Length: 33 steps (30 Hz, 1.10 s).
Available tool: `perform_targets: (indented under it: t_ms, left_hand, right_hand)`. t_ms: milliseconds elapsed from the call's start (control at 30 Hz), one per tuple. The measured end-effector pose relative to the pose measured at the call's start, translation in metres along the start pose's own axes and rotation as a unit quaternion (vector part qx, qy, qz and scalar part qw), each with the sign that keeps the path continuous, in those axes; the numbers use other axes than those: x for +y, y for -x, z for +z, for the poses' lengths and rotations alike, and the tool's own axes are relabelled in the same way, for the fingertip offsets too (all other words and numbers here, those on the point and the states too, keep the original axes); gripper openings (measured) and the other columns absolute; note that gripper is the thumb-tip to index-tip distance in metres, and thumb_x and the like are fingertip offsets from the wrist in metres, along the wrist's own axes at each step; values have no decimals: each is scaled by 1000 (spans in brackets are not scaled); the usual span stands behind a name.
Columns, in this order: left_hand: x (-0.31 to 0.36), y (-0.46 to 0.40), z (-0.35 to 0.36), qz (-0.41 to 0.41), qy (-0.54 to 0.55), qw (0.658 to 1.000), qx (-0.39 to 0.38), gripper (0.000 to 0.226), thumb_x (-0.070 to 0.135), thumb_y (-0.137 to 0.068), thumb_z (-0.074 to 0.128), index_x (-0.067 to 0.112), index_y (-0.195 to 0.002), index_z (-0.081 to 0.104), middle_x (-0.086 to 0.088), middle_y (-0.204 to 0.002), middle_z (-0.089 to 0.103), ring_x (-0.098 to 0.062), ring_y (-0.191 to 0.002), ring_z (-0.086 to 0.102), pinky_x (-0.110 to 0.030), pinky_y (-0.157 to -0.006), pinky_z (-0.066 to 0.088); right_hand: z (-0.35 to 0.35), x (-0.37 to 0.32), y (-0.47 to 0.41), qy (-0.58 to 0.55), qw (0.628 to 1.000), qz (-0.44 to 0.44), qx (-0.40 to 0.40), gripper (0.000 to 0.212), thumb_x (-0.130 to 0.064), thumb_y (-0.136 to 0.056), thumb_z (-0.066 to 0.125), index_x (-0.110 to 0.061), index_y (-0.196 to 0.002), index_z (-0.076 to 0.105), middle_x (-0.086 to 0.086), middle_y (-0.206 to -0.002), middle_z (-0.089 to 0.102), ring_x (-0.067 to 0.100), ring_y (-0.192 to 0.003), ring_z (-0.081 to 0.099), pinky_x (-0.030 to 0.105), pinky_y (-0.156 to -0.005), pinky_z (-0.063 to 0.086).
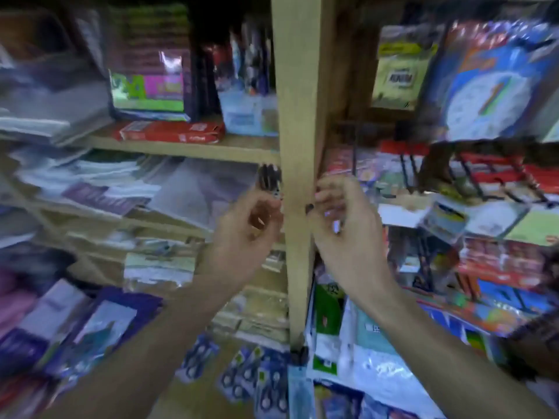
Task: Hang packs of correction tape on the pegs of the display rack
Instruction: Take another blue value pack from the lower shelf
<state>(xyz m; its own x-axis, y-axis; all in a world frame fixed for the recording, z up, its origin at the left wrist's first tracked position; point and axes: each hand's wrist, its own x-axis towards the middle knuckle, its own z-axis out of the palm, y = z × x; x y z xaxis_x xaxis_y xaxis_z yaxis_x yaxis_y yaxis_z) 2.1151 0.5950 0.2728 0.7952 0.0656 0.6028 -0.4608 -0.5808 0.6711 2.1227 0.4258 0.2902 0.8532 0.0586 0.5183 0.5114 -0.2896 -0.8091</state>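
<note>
The picture is smeared by motion. Both hands are raised at a vertical wooden post [298, 116] of the display rack. My left hand [246, 228] is just left of the post with its fingers curled; whether it holds anything is hidden by blur. My right hand [343, 228] is just right of the post, fingers curled round something small and shiny that looks like a clear pack [335, 225]. A small dark peg [308, 208] sticks out of the post between the two hands. Lower on the post, a second dark peg [299, 355] carries hanging packs [298, 391].
Wooden shelves [187, 151] on the left hold stacked paper, folders and a red box [171, 131]. On the right, black wire pegs [472, 179] carry red packs, with a blue toy clock [484, 86] above. Scissor packs [251, 376] lie at the bottom centre.
</note>
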Motion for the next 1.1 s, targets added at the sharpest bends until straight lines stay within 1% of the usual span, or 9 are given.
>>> perform_targets:
  t_ms: [233,300,400,500,567,667,767,900,1100]
  left_hand:
    - [-178,141,-46,-241,-60,963,-100,19,3,-93,67,20,-87,63,9,-72,62,-11,-69,61,-29,-65,50]
    - [-218,175,-55,-292,-81,945,-120,7,24,-89,65,25,-85,60,13,-68,59,-4,-63,56,-25,-63,40]
    - [-276,221,-59,-387,-63,907,-152,29,43,-75,53,23,-94,61,12,-68,59,-5,-63,58,-22,-62,41]
    - [-329,265,-60,-468,-54,859,-202,60,40,-76,62,12,-128,58,1,-92,67,-28,-90,72,-38,-86,59]
    - [-372,295,-57,-512,-84,813,-264,68,38,-87,70,15,-147,47,-4,-123,69,-30,-115,68,-47,-99,55]
    - [-429,338,-47,-544,-82,762,-341,79,34,-98,68,15,-163,26,-12,-164,38,-30,-149,41,-42,-116,39]
    - [-481,369,-34,-563,-89,733,-372,92,40,-97,70,17,-166,14,-14,-170,22,-33,-156,26,-45,-120,32]
    - [-551,404,-15,-569,-143,720,-371,102,51,-93,71,20,-167,10,-17,-173,8,-38,-159,13,-54,-124,24]
    - [-634,434,-2,-530,-231,747,-328,109,45,-83,84,13,-164,20,-22,-168,21,-42,-152,28,-50,-120,30]
  right_hand:
    - [153,95,120,21,948,301,-98,24,0,-96,65,-18,-108,54,-1,-80,60,4,-66,55,24,-62,42]
    - [193,123,154,20,912,393,-112,23,-2,-97,63,-20,-109,54,9,-82,64,20,-63,54,42,-63,42]
    - [250,166,202,53,855,496,-141,18,-5,-95,59,-22,-100,53,0,-67,49,17,-53,38,37,-58,32]
    - [290,198,246,55,799,583,-140,23,-10,-94,62,-18,-114,55,4,-80,58,25,-67,53,32,-58,32]
    - [318,225,276,65,756,637,-136,36,-14,-93,65,-18,-127,54,8,-98,65,30,-84,62,31,-60,36]
    - [354,270,319,56,714,683,-140,46,-20,-89,74,-13,-131,57,6,-92,65,28,-81,60,31,-63,42]
    - [391,342,379,41,690,715,-103,77,-47,-62,81,-23,-132,62,9,-101,72,31,-92,69,46,-81,57]
    - [428,408,426,40,675,733,-69,81,-72,-46,72,-52,-122,54,-7,-117,67,27,-108,64,52,-100,56]
    - [463,441,411,-38,656,750,82,95,-66,-70,80,-19,-148,56,4,-150,60,30,-137,56,48,-113,47]
